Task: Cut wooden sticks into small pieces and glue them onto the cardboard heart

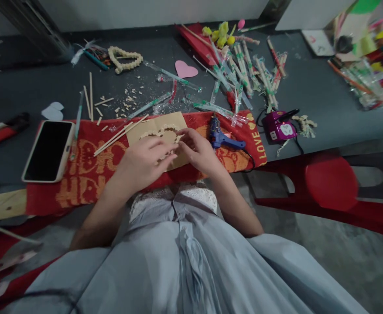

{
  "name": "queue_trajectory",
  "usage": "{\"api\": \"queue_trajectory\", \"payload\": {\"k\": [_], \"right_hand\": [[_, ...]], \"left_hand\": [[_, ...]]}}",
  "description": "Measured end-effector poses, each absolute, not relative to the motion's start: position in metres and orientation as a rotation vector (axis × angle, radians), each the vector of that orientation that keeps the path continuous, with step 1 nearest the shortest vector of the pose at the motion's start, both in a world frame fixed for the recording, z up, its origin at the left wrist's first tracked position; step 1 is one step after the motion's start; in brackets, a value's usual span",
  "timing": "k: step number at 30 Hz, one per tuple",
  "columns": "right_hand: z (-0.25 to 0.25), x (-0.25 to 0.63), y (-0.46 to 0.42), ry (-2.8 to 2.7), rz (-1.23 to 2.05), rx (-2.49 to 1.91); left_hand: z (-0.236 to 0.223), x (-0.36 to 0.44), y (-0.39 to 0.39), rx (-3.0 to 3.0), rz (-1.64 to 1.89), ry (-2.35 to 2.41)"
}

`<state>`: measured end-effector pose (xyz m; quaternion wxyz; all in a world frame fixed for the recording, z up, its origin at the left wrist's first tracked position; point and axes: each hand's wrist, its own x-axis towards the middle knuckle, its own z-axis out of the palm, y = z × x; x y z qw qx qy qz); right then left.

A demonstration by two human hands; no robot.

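A heart-shaped outline of short pale stick pieces (169, 127) lies on a folded brown card (182, 163), partly hidden under my hands. Over its lower left part, my left hand (147, 159) stretches its fingers to the right, with the thumb a little apart. My right hand (200, 150) is at the outline's right edge, index finger and thumb bent and spread apart. The fingertips of both hands come close together over the card. Nothing shows clearly between them, and slight blur hides fine detail. A blue glue gun (226, 138) rests just right of my right hand.
A red towel (80, 174) lies under the card, with a phone (49, 150) on its left end. Thin sticks (121, 135) lie beside the card. Behind are stick scraps, a finished-looking heart frame (125, 67), a pink paper heart (186, 69), wrapped sticks and a purple power socket (280, 128).
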<state>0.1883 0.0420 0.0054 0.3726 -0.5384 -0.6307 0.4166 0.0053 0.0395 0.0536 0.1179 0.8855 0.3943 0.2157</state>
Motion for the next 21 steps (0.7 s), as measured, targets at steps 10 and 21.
{"api": "queue_trajectory", "payload": {"k": [10,21], "right_hand": [[0.014,0.192,0.038,-2.092,0.536,-1.580],[-0.006,0.187,0.045,-2.122,0.524,-1.552]], "left_hand": [[0.016,-0.029,0.037,2.355,0.452,1.777],[-0.004,-0.020,0.036,2.243,0.526,1.767]]}}
